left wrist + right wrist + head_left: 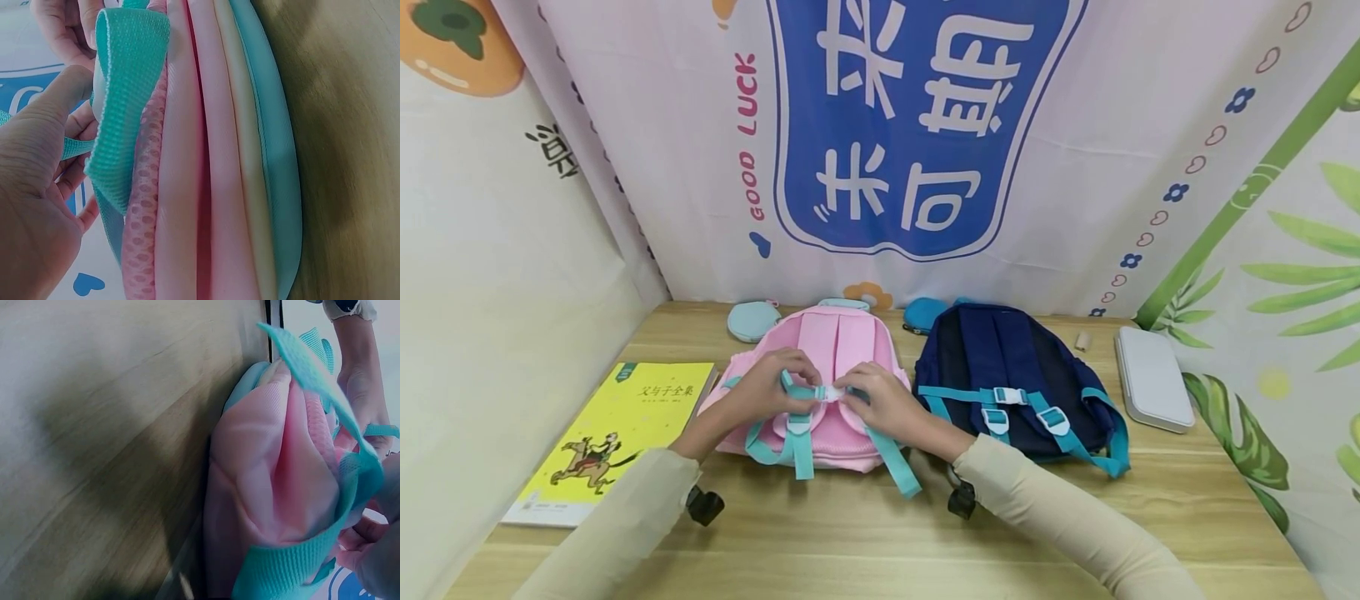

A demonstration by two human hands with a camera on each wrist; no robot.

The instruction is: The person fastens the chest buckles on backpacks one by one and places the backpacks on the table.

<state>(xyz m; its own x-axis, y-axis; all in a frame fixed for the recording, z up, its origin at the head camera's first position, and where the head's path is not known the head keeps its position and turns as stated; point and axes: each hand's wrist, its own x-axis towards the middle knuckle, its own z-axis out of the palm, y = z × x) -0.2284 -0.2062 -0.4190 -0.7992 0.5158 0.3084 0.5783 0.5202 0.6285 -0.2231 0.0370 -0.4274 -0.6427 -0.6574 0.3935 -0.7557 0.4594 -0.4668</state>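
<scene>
A pink backpack (842, 333) lies on the wooden table with its shoulder straps facing up. Over its middle, a white side-release buckle (830, 393) joins the turquoise chest strap, lifted a little off the padding. My left hand (767, 387) pinches the buckle's left end, where a loop of turquoise strap (134, 75) stands up. From the right, my right hand (887, 404) pinches the other end with thumb and fingers. In the right wrist view, turquoise webbing (325, 394) hangs over the backpack's side, and the fingertips are partly hidden.
Right of the pink backpack lies a navy backpack (977, 342), its white chest buckle (1010, 396) fastened. A yellow book (625, 417) is at the left. Small pouches, light blue (752, 321) and blue (923, 314), sit behind. A white case (1153, 379) lies far right.
</scene>
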